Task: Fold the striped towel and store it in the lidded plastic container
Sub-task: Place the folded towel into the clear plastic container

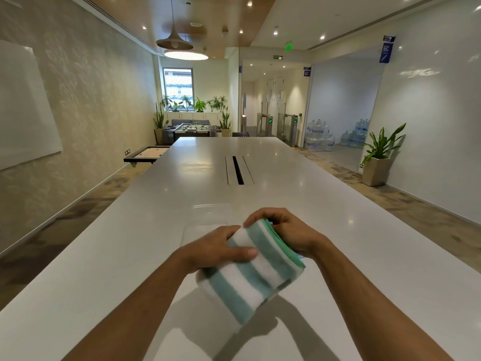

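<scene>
Head view is showing a striped towel, folded into a thick, soft oblong bundle of white and teal-green bands with a brighter green hem along its right edge, being held in the air above the worktop. Left hand is gripping the bundle's upper left side, thumb lying across a white band, fingers wrapping behind. Right hand is closing its grip on the far right corner, fingers curling over the layered hem. Terry-like pile is reading fuzzy; folded layers are stacking visibly at the hem.

Just beyond the hands, a clear lidded plastic container is sitting on the worktop, nearly transparent, rectangular, partly hidden by the hands and towel; lid state cannot be told. Worktop is long, glossy and white, reflecting ceiling lights, with a dark cable slot running along its middle. A potted plant is standing on the floor to the right.
</scene>
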